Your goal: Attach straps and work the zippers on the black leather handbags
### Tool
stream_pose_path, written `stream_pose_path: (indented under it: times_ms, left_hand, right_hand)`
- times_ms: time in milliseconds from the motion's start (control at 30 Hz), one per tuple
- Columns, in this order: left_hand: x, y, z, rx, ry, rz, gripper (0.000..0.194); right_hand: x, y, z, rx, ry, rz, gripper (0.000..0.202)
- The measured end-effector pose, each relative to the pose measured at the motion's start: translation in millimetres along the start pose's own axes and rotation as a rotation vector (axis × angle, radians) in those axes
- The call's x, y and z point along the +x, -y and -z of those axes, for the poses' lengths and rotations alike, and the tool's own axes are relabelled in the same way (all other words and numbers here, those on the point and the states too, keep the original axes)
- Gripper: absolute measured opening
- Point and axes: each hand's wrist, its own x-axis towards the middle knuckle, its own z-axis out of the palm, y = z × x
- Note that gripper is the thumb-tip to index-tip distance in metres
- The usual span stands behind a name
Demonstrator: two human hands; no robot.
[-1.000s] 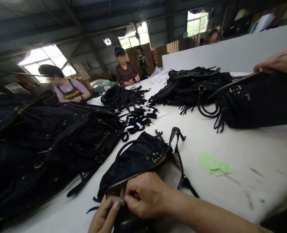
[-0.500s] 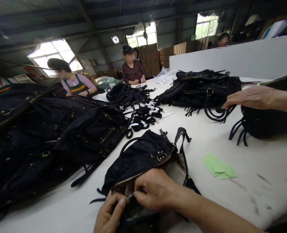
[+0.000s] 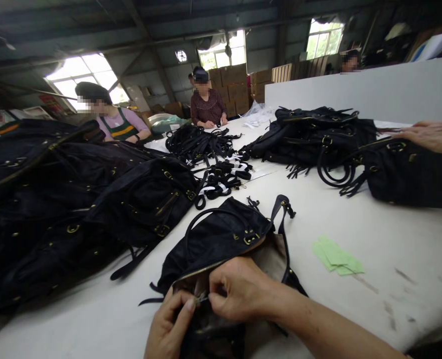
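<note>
A black handbag (image 3: pixel 215 239) lies on the table with its mouth gaping, showing a pale lining (image 3: pixel 271 259) and a brass zipper (image 3: pixel 202 269) along the edge. My left hand (image 3: pixel 170 321) pinches the near end of the opening between thumb and fingers. Just to its right, at the same end of the mouth, my right hand (image 3: pixel 239 291) is closed in a pinch. Between the fingertips of both hands a small, thin, light-coloured piece shows; I cannot tell what it is. One rounded handle stands up on the bag's far side.
A heap of black bags (image 3: pixel 56 209) fills the left. Black straps (image 3: pixel 202 144) lie mid-table, with another bag pile (image 3: pixel 311 132) behind. Green paper slips (image 3: pixel 336 257) lie right of my bag. A co-worker's hand (image 3: pixel 434 135) rests on a bag at right; other people (image 3: pixel 208 104) work opposite.
The co-worker's hand at right has moved up and right, and the bag under it now lies turned more side-on. My two hands keep nearly the same pinch at the bag's mouth.
</note>
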Motion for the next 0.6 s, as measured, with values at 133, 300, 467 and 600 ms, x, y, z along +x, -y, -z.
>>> stream_pose_path:
  times_ms: [133,300,467,600]
  left_hand:
    - [-2.0,-2.8,-2.1,0.001,-0.008,0.0,0.04]
    - [-6.7,-12.8,-6.7,-0.031,-0.085,-0.023,0.037]
    - [-3.5,-12.7,-4.4,0.107,-0.048,-0.138,0.032]
    - [-2.8,-12.8,-6.6,0.182,-0.111,-0.259,0.026]
  right_hand:
    - [0.1,1.0,-1.0,-0.002,-0.009,0.001,0.008]
    - [-0.5,0.7,-1.6,-0.026,-0.006,0.011,0.007]
    - [-1.7,2.1,1.3,-0.058,0.014,0.011,0.01]
    - [-2.2,3.2,4.7,-0.071,0.064,-0.011,0.011]
